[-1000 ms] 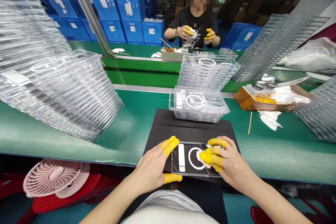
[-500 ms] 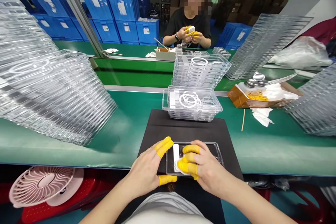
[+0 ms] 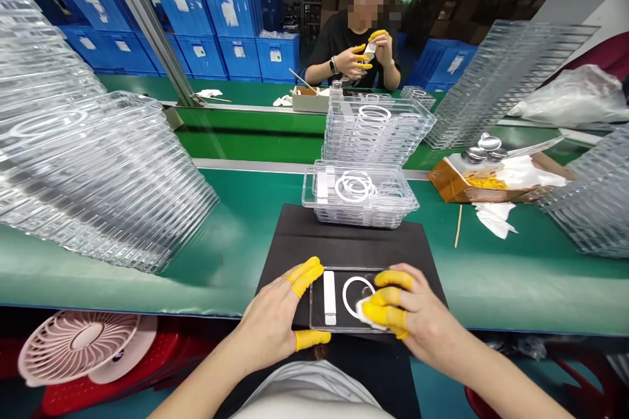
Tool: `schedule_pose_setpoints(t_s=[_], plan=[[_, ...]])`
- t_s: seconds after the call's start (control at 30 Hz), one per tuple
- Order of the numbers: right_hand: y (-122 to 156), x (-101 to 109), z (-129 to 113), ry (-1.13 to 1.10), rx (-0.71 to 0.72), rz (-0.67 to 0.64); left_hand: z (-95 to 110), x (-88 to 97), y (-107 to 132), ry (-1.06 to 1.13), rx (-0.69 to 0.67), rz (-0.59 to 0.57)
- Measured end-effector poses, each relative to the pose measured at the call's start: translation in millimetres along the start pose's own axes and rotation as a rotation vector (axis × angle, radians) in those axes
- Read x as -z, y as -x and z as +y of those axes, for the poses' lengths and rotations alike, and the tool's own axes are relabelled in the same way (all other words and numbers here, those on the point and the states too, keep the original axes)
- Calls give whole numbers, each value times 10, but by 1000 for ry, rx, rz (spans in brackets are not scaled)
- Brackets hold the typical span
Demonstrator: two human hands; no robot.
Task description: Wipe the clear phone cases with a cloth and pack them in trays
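Note:
A clear phone case with a white ring and a white strip lies flat on a black mat at the table's near edge. My left hand, in yellow finger cots, pinches the case's left end between thumb and fingers. My right hand, also in yellow cots, presses a small white cloth onto the case beside the ring. Just beyond the mat stands a low stack of the same clear cases.
Tall leaning stacks of clear cases stand at the left, centre back and right. An orange box with cloths, a wooden stick and loose wipes lie right. Across the table a person handles a small part. A pink fan sits below.
My right hand with the cloth has slid from the case's left part back to the right, uncovering the white ring. My left hand has kept its hold.

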State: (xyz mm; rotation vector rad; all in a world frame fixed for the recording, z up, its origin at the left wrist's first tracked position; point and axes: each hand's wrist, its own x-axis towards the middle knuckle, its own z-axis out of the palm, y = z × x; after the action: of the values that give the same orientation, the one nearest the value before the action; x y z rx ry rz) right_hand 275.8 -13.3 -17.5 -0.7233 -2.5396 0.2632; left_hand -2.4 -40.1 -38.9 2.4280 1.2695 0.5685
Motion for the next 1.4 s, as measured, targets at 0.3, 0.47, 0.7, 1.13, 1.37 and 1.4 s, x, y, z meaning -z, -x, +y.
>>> schedule_pose_setpoints(t_s=[0.3, 0.47, 0.7, 1.13, 1.37, 1.4], plan=[[-240, -225, -275, -55, -17, 50, -21, -22, 18, -34, -19, 21], [191, -24, -27, 148, -161, 154, -30, -30, 8, -40, -22, 20], [-334, -503, -460, 257, -341, 346, -73, -80, 27, -82, -72, 86], [198, -357, -318, 473, -597, 406, -65, -83, 8, -148, -112, 107], [-82, -415, -422, 90, -313, 370, -33, -77, 23, -192, -128, 94], [18, -379, -347, 61, -354, 379, -14, -70, 20, -204, -137, 103]])
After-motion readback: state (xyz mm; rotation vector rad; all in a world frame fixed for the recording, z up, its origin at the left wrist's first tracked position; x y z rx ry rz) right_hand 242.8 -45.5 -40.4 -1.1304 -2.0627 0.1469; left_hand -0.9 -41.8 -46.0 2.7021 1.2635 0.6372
